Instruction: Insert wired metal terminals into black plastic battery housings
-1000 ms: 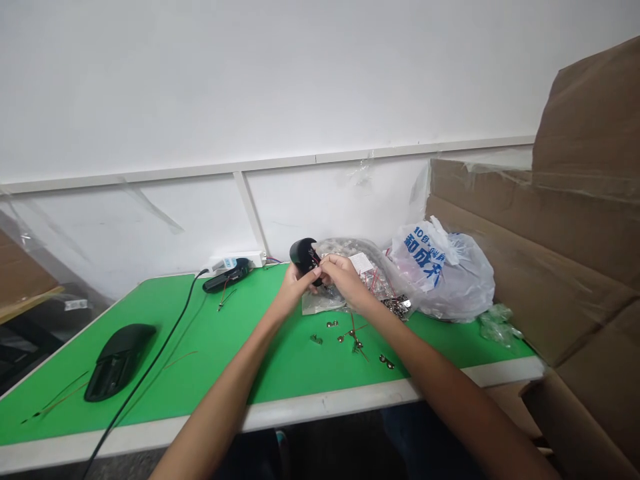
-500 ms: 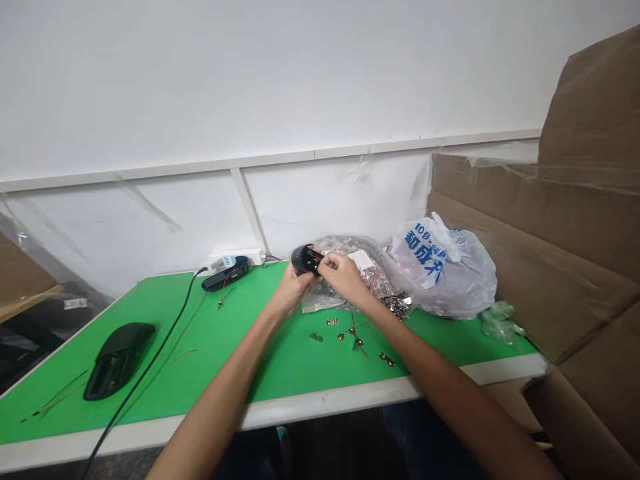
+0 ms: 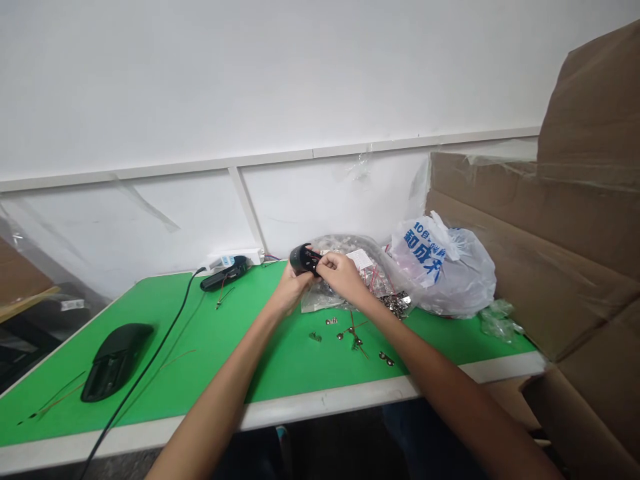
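My left hand (image 3: 293, 285) is closed round a black curved plastic housing (image 3: 301, 257), raised above the back of the green table. Fingers of my right hand (image 3: 340, 272) are pinched at the housing's open right side; whatever they hold there is too small to make out. Just behind and to the right lies a clear plastic bag (image 3: 367, 243) full of small metal parts and red wires. Below my hands, several small metal contact pieces (image 3: 386, 359) and thin wires are scattered on the green table top (image 3: 295, 373).
On the left lies a black plastic housing (image 3: 117, 360) beside a black cable (image 3: 155, 363). A black handheld device (image 3: 225, 275) rests by a white power strip (image 3: 250, 256). At right are a knotted white bag (image 3: 465, 273) and large cardboard (image 3: 500, 220).
Both hands stay at the black housing in nearly the same pose. The whole view has shifted very slightly; nothing on the table has visibly moved.
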{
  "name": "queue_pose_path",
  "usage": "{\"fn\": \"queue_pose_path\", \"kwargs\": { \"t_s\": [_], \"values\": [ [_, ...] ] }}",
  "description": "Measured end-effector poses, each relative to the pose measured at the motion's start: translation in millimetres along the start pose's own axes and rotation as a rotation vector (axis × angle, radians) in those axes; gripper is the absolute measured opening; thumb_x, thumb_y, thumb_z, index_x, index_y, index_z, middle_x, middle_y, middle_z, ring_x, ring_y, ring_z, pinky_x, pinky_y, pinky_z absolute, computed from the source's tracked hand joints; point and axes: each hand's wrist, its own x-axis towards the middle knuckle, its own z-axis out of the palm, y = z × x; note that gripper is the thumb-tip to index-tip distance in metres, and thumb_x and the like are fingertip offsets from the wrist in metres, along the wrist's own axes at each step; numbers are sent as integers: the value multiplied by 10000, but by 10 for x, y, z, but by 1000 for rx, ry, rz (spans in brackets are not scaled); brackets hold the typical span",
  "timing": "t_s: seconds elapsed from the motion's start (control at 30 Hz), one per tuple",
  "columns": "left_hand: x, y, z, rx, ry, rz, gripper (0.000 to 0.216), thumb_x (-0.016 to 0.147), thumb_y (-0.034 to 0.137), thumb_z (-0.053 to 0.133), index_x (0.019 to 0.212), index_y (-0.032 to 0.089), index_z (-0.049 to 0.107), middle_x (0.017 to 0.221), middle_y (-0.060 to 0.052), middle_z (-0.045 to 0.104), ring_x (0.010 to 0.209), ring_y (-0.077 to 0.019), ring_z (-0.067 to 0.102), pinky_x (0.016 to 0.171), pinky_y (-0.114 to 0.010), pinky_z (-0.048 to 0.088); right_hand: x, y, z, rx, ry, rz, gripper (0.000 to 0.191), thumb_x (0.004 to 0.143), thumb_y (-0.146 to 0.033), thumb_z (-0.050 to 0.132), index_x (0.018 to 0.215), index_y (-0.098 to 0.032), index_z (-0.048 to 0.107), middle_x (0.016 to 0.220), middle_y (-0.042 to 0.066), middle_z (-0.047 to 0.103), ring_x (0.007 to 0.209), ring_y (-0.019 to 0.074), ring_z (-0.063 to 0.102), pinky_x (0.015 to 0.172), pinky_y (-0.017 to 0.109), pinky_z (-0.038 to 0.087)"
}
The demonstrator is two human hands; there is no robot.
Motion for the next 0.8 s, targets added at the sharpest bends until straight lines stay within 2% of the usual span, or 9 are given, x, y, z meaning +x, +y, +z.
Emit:
{"fn": "queue_pose_path", "kwargs": {
  "t_s": [0.27, 0.47, 0.63, 0.8],
  "values": [
    [-2, 2, 22, -6, 12, -7, 844, 625, 170, 743, 1437, 216, 521, 1437, -125, 662, 1242, -302, 686, 939, -380, 605, -12, 13, 11, 0, 17, -18, 124, 757, -184, 612, 641, -228, 611, 651, -20, 668, 647, 164, 600, 609, 275, 422],
    [2, -52, 23, 45, 21, 56, 816, 648, 192, 759, 1430, 197, 526, 1412, -132, 676, 1240, -290, 680, 995, -391, 568, -37, 10, 48, 49, 35, 2, 129, 751, -184, 592, 629, -226, 590, 640, -28, 642, 647, 161, 585, 622, 277, 412],
    [-15, -89, 40, 10, 53, 55, 758, 636, 181, 800, 1358, 209, 573, 1334, -90, 710, 1190, -268, 685, 963, -348, 546, -47, 25, 83, 109, 41, 55, 100, 742, -221, 587, 642, -228, 596, 619, -34, 626, 634, 158, 577, 608, 267, 410],
    [-9, -103, 34, -47, 53, 27, 735, 624, 146, 791, 1326, 207, 582, 1306, -84, 709, 1147, -262, 687, 850, -301, 541, -59, 22, 89, 178, 57, 108, 98, 717, -282, 578, 640, -226, 599, 610, -33, 611, 624, 154, 560, 601, 264, 406]
  ]
}}
